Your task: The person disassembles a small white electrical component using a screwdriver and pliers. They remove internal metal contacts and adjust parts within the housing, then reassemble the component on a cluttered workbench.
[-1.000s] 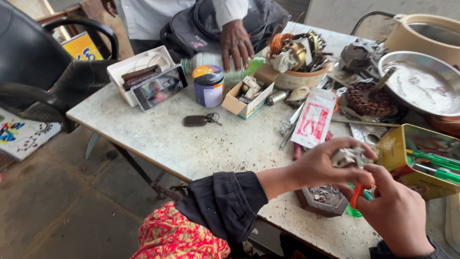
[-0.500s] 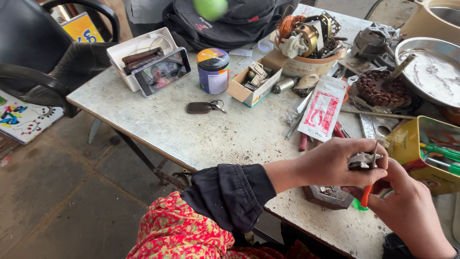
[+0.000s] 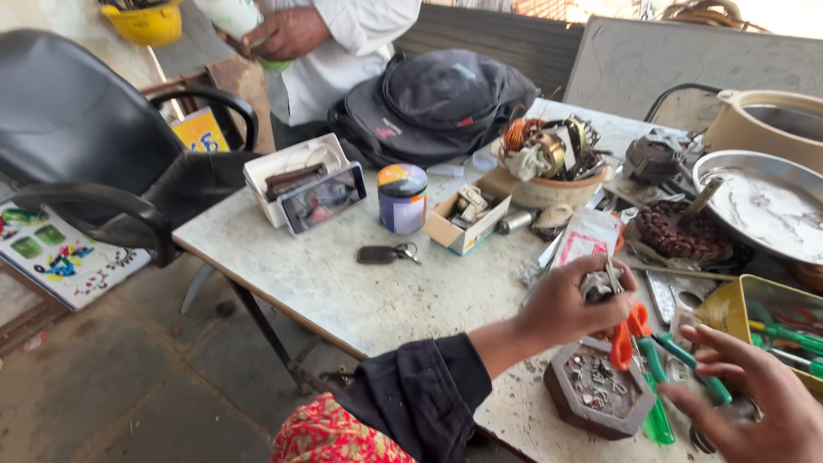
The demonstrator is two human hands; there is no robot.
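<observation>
Bench [image 3: 343,291] top is looking like worn, matt, speckled stone. Pliers [image 3: 639,339] are showing glossy orange and green plastic grips; steel bowl [image 3: 763,210] at 2 o'clock is shining smooth.

Camera spot: it is sitting on the person's head.
Looking way: it is looking down and forward, over the table [image 3: 343,291].
How near: it is staying close to the left hand [image 3: 570,304] and right hand [image 3: 754,403].
Far side: it is reaching the chair [image 3: 94,146] and backpack [image 3: 437,99].

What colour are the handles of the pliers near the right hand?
One handle is orange, the other green, on the pliers. Head view, the only one, shows them beside the right hand.
</observation>
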